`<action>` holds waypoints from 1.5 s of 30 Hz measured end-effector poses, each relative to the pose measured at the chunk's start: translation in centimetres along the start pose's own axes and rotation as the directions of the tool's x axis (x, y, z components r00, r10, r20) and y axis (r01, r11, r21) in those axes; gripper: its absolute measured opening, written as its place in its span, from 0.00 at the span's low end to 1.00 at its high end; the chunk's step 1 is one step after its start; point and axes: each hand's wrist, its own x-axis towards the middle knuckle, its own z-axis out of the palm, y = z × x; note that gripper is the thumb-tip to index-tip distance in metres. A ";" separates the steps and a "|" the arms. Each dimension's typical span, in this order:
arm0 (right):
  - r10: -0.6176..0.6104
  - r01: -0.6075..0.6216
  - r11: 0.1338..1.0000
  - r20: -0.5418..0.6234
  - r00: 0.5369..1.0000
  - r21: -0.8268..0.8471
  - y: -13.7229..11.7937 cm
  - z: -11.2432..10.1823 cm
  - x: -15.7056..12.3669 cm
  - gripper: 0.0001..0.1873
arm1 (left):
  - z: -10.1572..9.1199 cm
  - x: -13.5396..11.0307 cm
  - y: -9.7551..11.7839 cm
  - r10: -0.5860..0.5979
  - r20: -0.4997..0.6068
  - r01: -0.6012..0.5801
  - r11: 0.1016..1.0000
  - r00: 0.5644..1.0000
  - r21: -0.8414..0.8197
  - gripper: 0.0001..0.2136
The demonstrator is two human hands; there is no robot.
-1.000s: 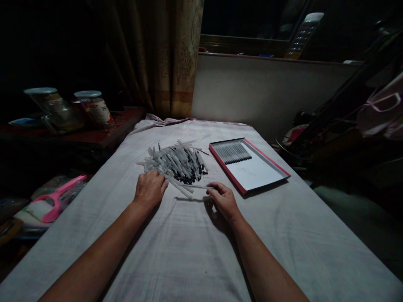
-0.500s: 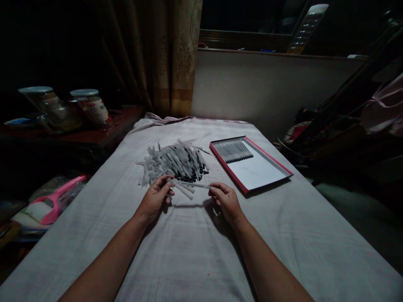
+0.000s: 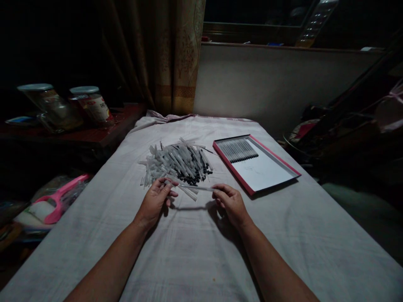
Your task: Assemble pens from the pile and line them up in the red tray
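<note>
A heap of clear pen barrels and black-tipped pens [image 3: 178, 162] lies in the middle of a table under a white cloth [image 3: 195, 251]. Just in front of the heap, my left hand [image 3: 156, 201] and my right hand [image 3: 231, 201] hold one thin clear pen [image 3: 197, 188] between them, each pinching one end, a little above the cloth. A flat red-edged box [image 3: 255, 164] stands to the right of the heap, with a row of finished pens [image 3: 238, 150] laid side by side at its far end.
Two lidded jars [image 3: 74, 105] stand on a dark side shelf at the left. A pink-handled tool [image 3: 58, 198] lies below that shelf. A curtain [image 3: 176, 54] and a pale wall lie behind the table. Dark clutter fills the right side.
My left hand left the heap and came to the pen's left end, closing on it. My right hand kept the other end. The view shifted slightly.
</note>
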 end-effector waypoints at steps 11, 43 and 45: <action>-0.013 0.015 0.999 0.029 0.999 -0.050 0.9 0.4 0.0 0.15 | 0.7 -0.5 0.3 -0.100 -0.004 0.097 0.977 0.995 -0.191 0.18; -0.206 0.410 0.778 0.424 0.882 -0.475 1.1 -0.4 -0.6 0.14 | 0.4 -1.0 -0.4 -0.052 0.044 0.045 0.989 0.998 0.138 0.26; -0.230 0.426 0.778 0.422 0.877 -0.462 1.3 -0.2 -0.7 0.13 | 0.4 -1.0 -0.3 -0.062 0.022 0.059 0.991 0.998 0.124 0.25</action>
